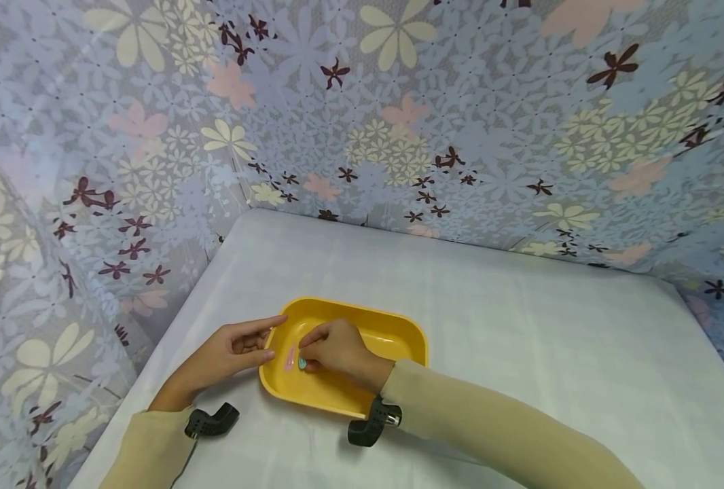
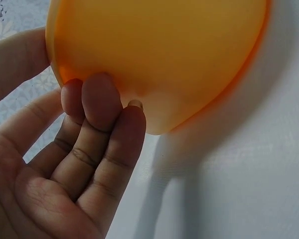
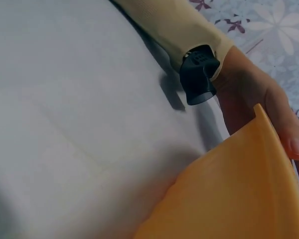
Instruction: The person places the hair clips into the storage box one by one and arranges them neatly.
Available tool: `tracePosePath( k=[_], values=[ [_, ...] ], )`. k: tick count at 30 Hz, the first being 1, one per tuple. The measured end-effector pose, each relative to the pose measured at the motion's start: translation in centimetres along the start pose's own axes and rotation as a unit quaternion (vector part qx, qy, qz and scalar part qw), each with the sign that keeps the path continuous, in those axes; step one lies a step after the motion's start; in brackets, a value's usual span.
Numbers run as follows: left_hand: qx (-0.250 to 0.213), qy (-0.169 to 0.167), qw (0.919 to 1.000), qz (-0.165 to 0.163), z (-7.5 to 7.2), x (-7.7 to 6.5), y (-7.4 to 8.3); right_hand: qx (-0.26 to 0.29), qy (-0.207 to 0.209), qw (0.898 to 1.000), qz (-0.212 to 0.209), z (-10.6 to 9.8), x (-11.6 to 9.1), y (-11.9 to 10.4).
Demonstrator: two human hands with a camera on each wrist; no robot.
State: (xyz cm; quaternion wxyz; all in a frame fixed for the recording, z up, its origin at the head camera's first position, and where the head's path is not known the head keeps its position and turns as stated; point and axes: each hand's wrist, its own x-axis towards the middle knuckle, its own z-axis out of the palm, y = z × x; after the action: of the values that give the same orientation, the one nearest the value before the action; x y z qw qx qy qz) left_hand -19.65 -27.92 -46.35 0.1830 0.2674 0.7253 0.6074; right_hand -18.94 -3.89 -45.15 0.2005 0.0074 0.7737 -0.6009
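A yellow tray (image 1: 331, 401) with rounded corners stands on the white-covered table. My left hand (image 1: 240, 348) holds its left end. The thumb and index finger are at the rim, and in the left wrist view the other fingers (image 2: 100, 102) curl against the outer wall. Inside the tray, my right hand (image 1: 340, 350) pinches a small teal hair clip (image 1: 302, 363) close over the tray's floor; part of the clip is hidden by the fingers. Just left of it lies a pink hair clip (image 1: 290, 358). The right wrist view shows the tray's outer wall (image 3: 229, 184), with the left hand (image 3: 274, 114) behind it.
A white cloth covers the table (image 1: 521, 353). Flowered fabric (image 1: 399, 136) rises along the back and left edges. Black wrist cameras hang below both sleeves, the right one (image 1: 371, 422) close to the tray's front rim.
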Motion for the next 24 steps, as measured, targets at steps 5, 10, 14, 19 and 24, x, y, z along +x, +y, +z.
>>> tracePosePath(
  k=[5,10,14,19,24],
  values=[
    [-0.001,-0.002,1.0,0.002,-0.02,0.0,-0.09,-0.016,0.005,1.0,-0.008,0.2,0.06,0.0],
    [0.001,-0.002,1.0,0.0,-0.03,-0.04,-0.03,-0.05,0.008,0.998,-0.022,0.28,0.2,0.01],
    [0.001,-0.003,1.0,0.002,-0.02,-0.04,-0.01,-0.087,0.008,0.995,-0.037,0.15,0.18,0.01],
    [-0.001,-0.001,1.0,0.001,0.03,-0.06,0.16,-0.142,-0.001,0.987,-0.075,-0.06,-0.07,0.0],
    [-0.003,-0.002,1.0,0.002,0.03,-0.1,0.2,-0.169,-0.003,0.981,-0.096,-0.06,-0.18,0.03]
  ],
)
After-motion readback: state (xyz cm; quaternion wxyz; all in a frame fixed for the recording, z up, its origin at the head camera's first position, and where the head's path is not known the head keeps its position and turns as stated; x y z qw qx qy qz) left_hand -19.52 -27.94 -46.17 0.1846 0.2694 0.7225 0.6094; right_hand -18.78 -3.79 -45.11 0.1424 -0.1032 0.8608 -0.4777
